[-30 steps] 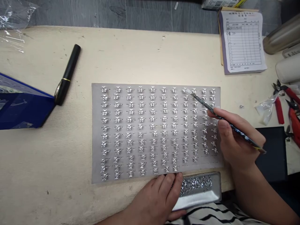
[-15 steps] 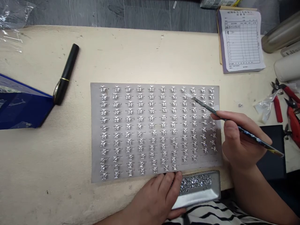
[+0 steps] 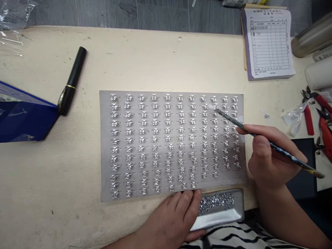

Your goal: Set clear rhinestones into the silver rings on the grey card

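My right hand [image 3: 272,155] pinches a slim dark pencil-like stick [image 3: 232,120] with a whitish tip and a yellowish back end. Its tip is over the upper right of a grey card [image 3: 105,145]. Rows of small silvery bear-shaped pieces [image 3: 168,129] sit in slits across this card; they look like rings. Below the card's lower edge, my left hand [image 3: 173,214] is closed round the left end of a shallow metal tray [image 3: 220,218], its thumb underneath. Small glittering stones [image 3: 216,202] lie in the tray; the hand hides its left end.
A black pen [image 3: 74,81] leans by a blue box [image 3: 26,119] at left. At upper right lies a form pad [image 3: 269,45]. Red-handled pliers [image 3: 308,119], a clear plastic bag [image 3: 294,119], a metal cylinder [image 3: 311,38] and a dark flat object [image 3: 302,167] are along the right.
My right hand and the stick have shifted slightly right, the tip moving a little along the upper rows. My left hand and the tray stay put.
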A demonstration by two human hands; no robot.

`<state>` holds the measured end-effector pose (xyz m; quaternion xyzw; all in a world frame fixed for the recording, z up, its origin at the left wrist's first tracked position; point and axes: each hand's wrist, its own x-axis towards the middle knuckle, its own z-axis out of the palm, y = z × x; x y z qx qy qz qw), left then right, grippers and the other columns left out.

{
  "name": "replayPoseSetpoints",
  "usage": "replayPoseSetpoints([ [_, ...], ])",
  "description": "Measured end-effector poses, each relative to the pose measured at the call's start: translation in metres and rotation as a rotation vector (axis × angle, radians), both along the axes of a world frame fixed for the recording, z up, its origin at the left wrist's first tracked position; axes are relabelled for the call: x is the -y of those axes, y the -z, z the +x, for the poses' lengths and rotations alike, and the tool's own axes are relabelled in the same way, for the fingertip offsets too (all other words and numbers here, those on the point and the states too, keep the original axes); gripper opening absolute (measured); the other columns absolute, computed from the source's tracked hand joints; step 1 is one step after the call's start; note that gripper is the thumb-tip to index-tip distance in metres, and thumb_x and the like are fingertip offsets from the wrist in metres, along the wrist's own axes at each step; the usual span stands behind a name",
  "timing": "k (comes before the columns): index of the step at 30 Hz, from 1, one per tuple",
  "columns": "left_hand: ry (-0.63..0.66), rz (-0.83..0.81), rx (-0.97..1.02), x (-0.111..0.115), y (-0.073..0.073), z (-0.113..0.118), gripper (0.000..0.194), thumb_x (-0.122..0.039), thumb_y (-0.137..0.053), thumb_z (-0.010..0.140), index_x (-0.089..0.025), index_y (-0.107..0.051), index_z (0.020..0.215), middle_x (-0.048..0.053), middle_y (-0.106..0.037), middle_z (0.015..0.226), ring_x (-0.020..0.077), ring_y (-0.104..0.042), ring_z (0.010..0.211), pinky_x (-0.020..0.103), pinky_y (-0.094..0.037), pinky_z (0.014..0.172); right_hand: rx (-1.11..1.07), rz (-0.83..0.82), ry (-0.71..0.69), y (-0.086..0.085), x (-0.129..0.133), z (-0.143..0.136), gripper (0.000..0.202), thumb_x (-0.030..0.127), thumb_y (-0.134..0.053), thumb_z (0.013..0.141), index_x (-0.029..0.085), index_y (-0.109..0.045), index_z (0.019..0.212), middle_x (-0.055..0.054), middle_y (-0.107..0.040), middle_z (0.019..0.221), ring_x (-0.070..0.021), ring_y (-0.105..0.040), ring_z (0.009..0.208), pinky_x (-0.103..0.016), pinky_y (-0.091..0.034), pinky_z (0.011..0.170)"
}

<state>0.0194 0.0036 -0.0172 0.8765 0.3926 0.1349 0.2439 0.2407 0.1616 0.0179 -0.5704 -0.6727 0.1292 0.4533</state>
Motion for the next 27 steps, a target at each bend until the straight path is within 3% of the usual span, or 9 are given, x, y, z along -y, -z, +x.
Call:
replayPoseSetpoints([
  [11,0.0,-0.015,-0.002,-0.003,-0.002,0.0,0.068,-0.06,-0.039,0.103,-0.004,-0.04,0.142,0.012,-0.07,0.106,0.0203,-0.064,0.086,0.03,-0.053,0.076,-0.029,0.003,0.01,0.001,-0.001,-0.001,0.028,0.02,-0.06,0.085,0.032,-0.078,0.103,0.003,-0.079,0.089,-0.0172,-0.073,0.079,-0.038,-0.058,0.07],
  [16,-0.001,-0.006,0.004,-0.003,-0.002,0.0,0.067,-0.059,-0.038,0.103,-0.004,-0.04,0.141,0.013,-0.07,0.106,0.0205,-0.065,0.086,0.031,-0.054,0.076,-0.117,0.185,0.026,0.005,-0.003,0.006,0.023,0.024,-0.059,0.084,0.031,-0.08,0.09,0.003,-0.074,0.072,-0.0162,-0.066,0.06,-0.037,-0.047,0.053],
  [27,-0.001,-0.003,0.008,-0.003,-0.002,-0.001,0.068,-0.059,-0.042,0.102,-0.004,-0.04,0.142,0.013,-0.068,0.106,0.0208,-0.062,0.087,0.03,-0.052,0.078,-0.125,0.3,0.066,0.014,-0.006,0.01,0.024,0.024,-0.057,0.08,0.03,-0.08,0.084,0.003,-0.07,0.062,-0.0162,-0.059,0.054,-0.036,-0.04,0.051],
])
